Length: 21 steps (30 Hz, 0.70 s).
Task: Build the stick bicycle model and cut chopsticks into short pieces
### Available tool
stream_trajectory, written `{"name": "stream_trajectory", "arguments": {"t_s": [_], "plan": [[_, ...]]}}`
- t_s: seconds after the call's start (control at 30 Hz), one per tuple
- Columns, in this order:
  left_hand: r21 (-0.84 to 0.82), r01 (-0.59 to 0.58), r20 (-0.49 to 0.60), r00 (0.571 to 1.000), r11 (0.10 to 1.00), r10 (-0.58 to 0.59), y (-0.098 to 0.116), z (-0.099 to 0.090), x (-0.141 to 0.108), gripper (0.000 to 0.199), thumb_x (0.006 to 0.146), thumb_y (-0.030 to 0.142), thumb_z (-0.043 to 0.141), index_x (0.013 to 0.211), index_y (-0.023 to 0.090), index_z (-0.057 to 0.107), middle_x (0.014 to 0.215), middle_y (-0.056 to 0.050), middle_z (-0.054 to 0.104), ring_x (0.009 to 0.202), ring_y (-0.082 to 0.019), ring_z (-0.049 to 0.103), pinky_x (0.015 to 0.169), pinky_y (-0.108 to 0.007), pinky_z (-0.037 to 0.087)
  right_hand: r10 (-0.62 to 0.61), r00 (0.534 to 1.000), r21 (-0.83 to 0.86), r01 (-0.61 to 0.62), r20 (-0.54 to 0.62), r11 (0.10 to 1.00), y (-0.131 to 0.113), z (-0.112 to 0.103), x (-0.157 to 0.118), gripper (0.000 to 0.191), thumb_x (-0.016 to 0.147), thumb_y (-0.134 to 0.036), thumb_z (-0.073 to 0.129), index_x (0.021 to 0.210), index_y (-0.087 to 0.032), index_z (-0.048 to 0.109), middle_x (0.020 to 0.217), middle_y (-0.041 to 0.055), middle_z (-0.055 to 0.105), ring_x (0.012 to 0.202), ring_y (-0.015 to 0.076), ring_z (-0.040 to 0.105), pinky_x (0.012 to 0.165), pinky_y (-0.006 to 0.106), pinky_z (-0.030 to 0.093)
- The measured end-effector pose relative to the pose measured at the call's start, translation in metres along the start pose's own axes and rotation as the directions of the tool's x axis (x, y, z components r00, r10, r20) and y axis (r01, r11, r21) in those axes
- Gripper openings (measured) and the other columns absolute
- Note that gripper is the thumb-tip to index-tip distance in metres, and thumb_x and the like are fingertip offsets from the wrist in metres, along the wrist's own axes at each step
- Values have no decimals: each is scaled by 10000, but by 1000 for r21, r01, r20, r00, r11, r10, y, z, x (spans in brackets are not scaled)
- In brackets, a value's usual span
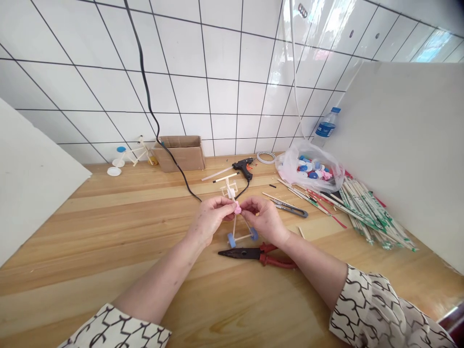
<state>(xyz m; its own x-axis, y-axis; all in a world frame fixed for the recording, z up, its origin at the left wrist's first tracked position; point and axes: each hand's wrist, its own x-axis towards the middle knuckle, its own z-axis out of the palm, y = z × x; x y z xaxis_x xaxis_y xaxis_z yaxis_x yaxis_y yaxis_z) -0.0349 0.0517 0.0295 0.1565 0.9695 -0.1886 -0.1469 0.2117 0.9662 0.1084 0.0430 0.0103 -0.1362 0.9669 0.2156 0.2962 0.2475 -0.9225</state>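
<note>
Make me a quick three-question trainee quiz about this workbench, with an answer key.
1. What color is the small piece at the left hand: (a) green, (b) pink, (c) black?
2. True or false: the pliers are being held.
3. Fill in: behind the clear plastic bag is a ___ with a blue cap.

Key:
1. b
2. False; the pliers lie on the table.
3. bottle

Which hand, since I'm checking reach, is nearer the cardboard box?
The left hand: it's in front of the cardboard box, slightly to its right; the right hand is farther right.
</note>
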Motion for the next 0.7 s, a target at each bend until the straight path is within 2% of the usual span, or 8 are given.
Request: {"name": "stream_trajectory", "arguments": {"t_s": [0.23, 0.43, 0.53, 0.7], "plan": [[-6, -28, 72, 997, 1000, 28, 0, -5, 2, 193, 632, 343, 674, 592, 156, 650, 620, -24, 669, 558, -118, 556, 591, -238, 434, 113, 990, 96, -120, 79, 988, -3, -4, 1, 87, 711, -162, 568, 795, -151, 584, 735, 25, 681, 651, 131, 631, 595, 238, 480], [39, -34, 68, 997, 999, 32, 2, -5, 2, 142, 613, 278, 685, 681, 157, 656, 596, -6, 643, 578, -113, 541, 598, -228, 427, 195, 969, 102, -212, 152, 972, -6, -6, 1, 109, 708, -173, 567, 796, -134, 618, 747, 29, 692, 643, 126, 626, 586, 230, 466], [57, -41, 65, 997, 998, 37, 1, -4, 2, 175, 602, 255, 688, 745, 156, 670, 578, -3, 637, 596, -120, 542, 597, -230, 423, 205, 964, 109, -225, 167, 968, -7, -6, 2, 102, 712, -191, 574, 783, -138, 626, 739, 25, 694, 653, 128, 626, 606, 238, 467], [75, -53, 81, 996, 996, 47, -1, -3, 3, 128, 587, 240, 691, 673, 150, 662, 586, 0, 628, 608, -116, 539, 611, -232, 422, 188, 972, 125, -206, 144, 970, -5, -4, 1, 95, 707, -210, 599, 771, -144, 622, 720, 12, 682, 623, 118, 601, 582, 232, 450]]}}
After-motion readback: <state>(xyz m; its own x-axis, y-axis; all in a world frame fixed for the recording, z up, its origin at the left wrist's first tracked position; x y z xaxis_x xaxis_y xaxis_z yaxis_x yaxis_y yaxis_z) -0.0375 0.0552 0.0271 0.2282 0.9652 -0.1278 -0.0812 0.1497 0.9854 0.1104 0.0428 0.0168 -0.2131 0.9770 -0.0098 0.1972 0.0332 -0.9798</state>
